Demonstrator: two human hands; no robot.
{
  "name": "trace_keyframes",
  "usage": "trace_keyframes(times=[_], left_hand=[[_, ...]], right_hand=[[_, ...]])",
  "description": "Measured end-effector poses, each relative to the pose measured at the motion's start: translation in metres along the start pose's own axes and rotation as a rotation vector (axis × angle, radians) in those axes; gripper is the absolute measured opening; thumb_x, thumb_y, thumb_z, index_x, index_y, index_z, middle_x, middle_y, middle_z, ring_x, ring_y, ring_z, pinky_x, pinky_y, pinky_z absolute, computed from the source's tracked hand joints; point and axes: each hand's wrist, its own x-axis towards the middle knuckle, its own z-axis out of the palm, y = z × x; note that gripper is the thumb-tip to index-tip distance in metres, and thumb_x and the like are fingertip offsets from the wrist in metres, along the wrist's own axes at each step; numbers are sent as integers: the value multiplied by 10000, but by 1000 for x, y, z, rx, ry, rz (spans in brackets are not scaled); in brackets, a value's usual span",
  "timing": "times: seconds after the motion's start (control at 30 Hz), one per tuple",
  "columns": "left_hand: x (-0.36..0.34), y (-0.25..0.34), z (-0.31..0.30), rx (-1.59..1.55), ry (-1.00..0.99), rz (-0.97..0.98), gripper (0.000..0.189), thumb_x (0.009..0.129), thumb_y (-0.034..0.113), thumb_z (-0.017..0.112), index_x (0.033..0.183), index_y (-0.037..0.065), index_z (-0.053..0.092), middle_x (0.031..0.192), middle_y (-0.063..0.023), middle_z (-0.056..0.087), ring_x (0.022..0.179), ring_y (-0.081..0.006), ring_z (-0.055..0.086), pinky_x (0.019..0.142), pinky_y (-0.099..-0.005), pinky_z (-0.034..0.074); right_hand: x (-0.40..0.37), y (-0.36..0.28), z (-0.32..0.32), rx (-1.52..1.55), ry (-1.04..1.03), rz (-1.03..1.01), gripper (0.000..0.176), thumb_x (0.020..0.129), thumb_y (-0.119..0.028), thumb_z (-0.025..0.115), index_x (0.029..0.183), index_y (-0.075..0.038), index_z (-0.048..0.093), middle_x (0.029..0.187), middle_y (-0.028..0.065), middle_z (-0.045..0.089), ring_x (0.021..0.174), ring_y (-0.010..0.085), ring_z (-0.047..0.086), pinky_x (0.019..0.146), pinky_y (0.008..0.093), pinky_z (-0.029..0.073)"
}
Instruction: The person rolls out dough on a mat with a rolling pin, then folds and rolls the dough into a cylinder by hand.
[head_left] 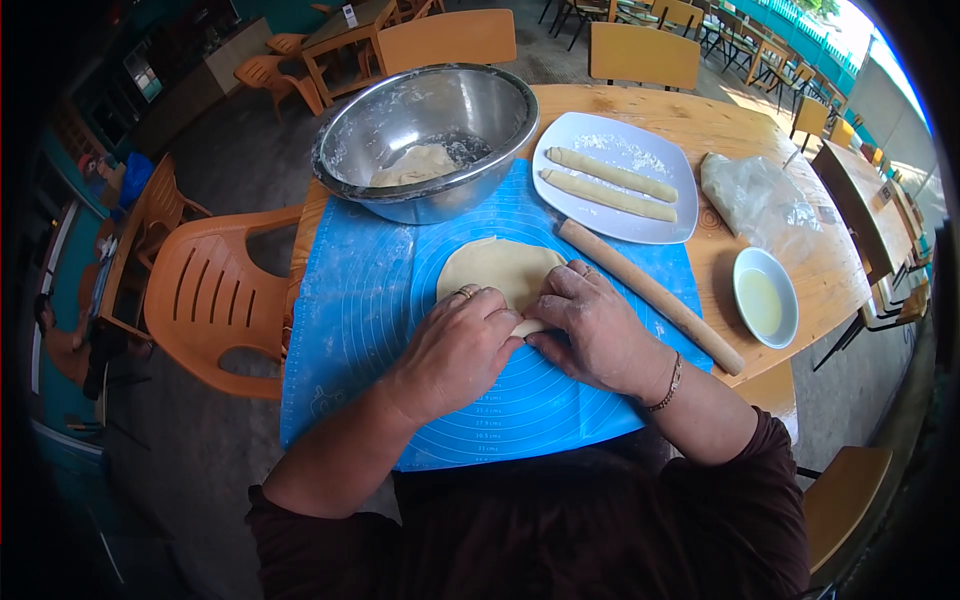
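Head view: one flat dough round (497, 268) lies on a blue mat (360, 300). Its near edge is pinched under the curled fingers of the left hand (455, 350) and right hand (590, 325), which hide it. Beyond the grip are two dough rolls (612, 174) on one white plate (620, 229) and one steel bowl (440, 205) holding a dough lump (412, 165). One rolling pin (650, 295) lies just right.

Both forearms are shown bare, extended forward and converging toward the midline. The left hand (455, 345) and the right hand (595, 325) are held palm down and side by side, with the thumbs almost touching. The fingers (488, 305) of each hand are curled downward, their tips hidden. The right wrist is bent slightly inward.
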Motion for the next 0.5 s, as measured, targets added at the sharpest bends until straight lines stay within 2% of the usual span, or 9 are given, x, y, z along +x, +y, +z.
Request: trace_keyframes(times=[0.27,0.5], left_hand=[[2,7,0,-7,114,-25,284,803,83,796,1059,2,706,995,-137,660,973,-324,656,859,-436,520],[-1,0,2,-71,7,0,233,797,74,792,1006,2,718,984,-141,657,925,-328,656,828,-436,524]], right_hand=[[0,1,4,-39,30,-11,199,777,-133,750,945,-38,705,966,138,585,994,340,571,886,445,485],[-1,-2,-1,-44,-36,30,203,771,-155,761,912,-32,683,996,157,581,1007,350,571,888,446,479]])
